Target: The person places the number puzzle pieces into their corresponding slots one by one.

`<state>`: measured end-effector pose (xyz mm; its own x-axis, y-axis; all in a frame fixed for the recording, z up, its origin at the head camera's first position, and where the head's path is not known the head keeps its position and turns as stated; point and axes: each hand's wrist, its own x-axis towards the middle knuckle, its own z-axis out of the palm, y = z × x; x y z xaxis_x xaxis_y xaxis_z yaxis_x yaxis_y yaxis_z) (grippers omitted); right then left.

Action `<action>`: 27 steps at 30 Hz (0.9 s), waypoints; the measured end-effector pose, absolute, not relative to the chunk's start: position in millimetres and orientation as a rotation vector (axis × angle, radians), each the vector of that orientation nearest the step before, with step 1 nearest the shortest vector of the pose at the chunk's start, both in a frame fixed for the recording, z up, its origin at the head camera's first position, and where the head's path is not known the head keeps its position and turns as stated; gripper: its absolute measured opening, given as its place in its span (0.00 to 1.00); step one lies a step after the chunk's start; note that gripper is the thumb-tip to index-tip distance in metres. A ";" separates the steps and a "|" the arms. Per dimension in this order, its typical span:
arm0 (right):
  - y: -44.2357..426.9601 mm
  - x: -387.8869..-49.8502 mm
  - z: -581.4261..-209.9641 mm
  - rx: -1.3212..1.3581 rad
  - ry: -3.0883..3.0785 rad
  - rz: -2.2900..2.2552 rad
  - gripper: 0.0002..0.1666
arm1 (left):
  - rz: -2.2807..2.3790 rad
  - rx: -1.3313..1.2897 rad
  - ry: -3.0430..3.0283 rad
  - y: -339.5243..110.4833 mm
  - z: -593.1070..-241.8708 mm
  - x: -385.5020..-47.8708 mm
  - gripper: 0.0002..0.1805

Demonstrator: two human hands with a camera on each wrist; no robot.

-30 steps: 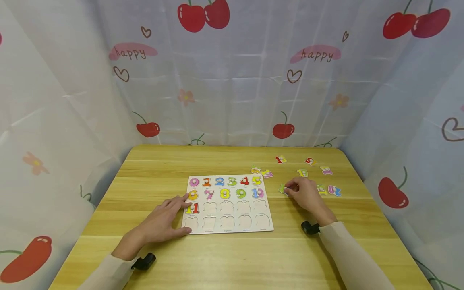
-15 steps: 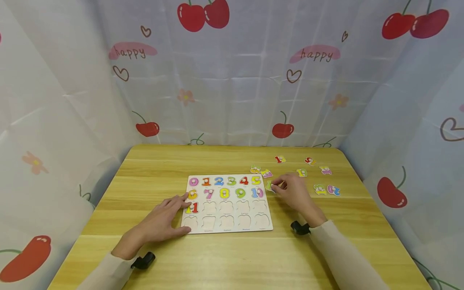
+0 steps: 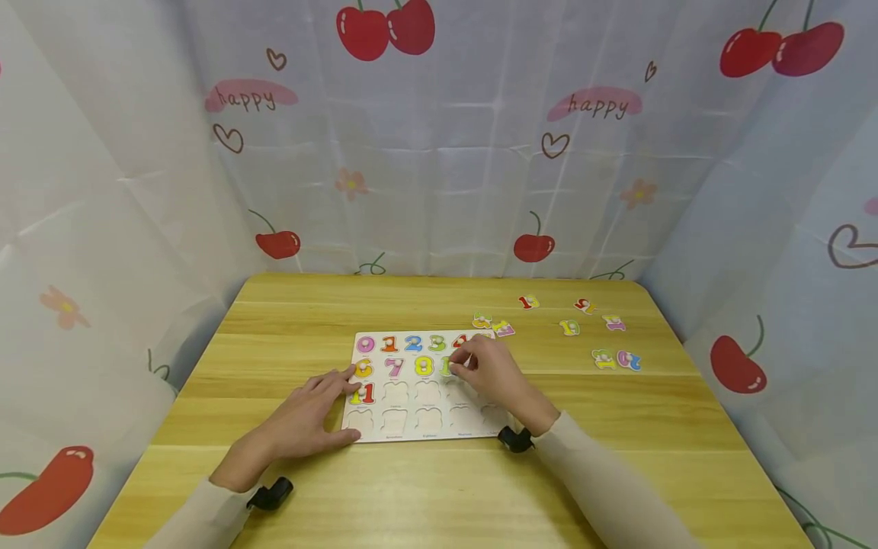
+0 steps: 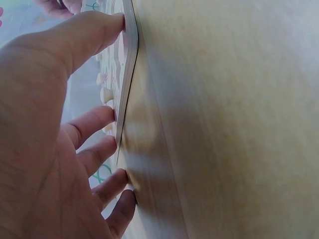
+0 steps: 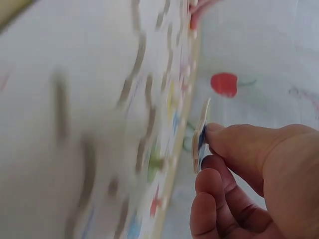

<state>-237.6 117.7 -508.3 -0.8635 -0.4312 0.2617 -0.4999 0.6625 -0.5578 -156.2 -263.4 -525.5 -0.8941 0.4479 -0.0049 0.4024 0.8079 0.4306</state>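
Observation:
In the head view a white number puzzle board (image 3: 411, 436) lies on the table, with pieces 0 to 11 set in its upper part and bare recesses below. My left hand (image 3: 305, 423) rests at the board's left edge, thumb and fingertips touching it, fingers spread. With thumb and fingers my right hand (image 3: 490, 374) pinches a puzzle piece (image 5: 199, 142) above the board. A green part of that piece shows in the head view; its full number is hidden. The right wrist view has it edge-on, apart from the board. The hand covers some pieces and recesses on the board's right.
Several loose number pieces lie on the wooden table (image 3: 425, 488) behind and right of the board, among them a blue and purple piece (image 3: 629, 360) and a red and yellow piece (image 3: 529, 302). A cherry-print curtain (image 3: 439, 206) surrounds the table.
My right hand has carried the green-marked puzzle piece leftward from the table to over the board. The left hand has stayed at the board's edge.

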 end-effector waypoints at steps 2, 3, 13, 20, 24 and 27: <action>102.8 -234.2 -508.0 0.819 -2.773 0.981 0.02 | 0.649 0.684 2.887 -263.5 -525.8 -156.6 0.46; 95.9 -232.8 -508.3 0.848 -2.774 0.979 0.02 | 0.650 0.686 2.888 -263.4 -525.9 -156.7 0.46; 41.8 -220.0 -516.6 1.010 -2.862 1.010 0.03 | 0.660 0.699 2.894 -263.4 -524.4 -156.2 0.44; 26.0 -217.7 -521.3 0.971 -2.893 1.012 0.04 | 0.670 0.702 2.895 -263.5 -524.1 -155.6 0.43; 22.6 -217.8 -522.3 0.949 -2.898 1.021 0.04 | 0.667 0.704 2.900 -263.5 -524.1 -155.5 0.43; 21.4 -217.6 -522.3 0.930 -2.911 1.028 0.03 | 0.661 0.702 2.901 -263.2 -523.6 -155.5 0.43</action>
<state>-217.6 21.4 -522.3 -0.8303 -0.5465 0.1094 -0.4939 0.6307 -0.5986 -155.5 -263.2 -523.6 -0.8912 0.4532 0.0189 0.4166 0.8015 0.4290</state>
